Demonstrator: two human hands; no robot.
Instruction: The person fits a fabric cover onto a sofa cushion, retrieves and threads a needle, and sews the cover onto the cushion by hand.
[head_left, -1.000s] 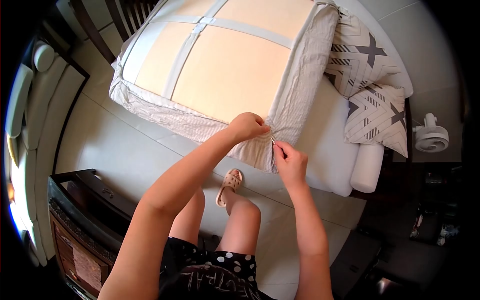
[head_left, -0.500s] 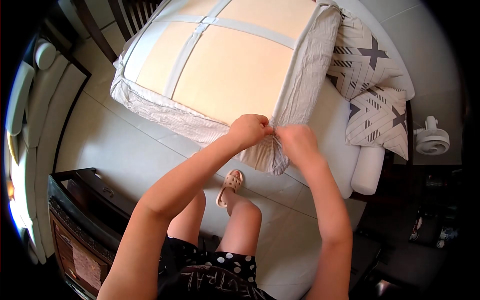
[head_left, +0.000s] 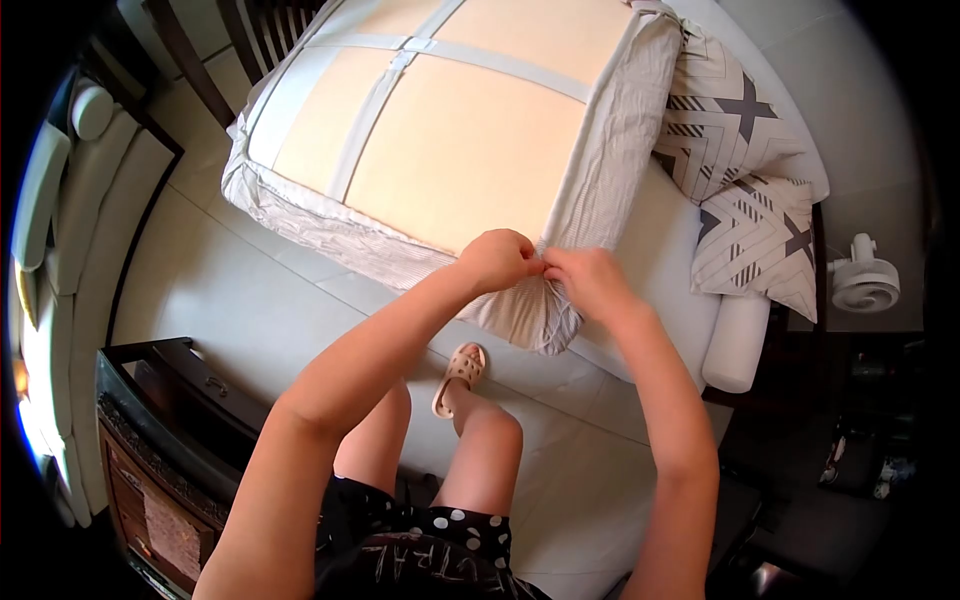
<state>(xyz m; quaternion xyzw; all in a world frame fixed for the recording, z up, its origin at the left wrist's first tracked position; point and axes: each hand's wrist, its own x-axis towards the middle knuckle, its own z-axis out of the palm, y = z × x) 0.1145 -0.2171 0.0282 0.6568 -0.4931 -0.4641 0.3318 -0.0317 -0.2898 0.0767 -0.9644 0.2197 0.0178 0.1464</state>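
Watching remotely, I see the left hand and right hand pinching the striped cover, apparently so its slack bunches at the corner of the beige pad.

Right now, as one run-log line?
left hand: pinching striped cover at its gathered corner | right hand: pinching close beside it, grip partly hidden | pale straps: crossed over beige panel
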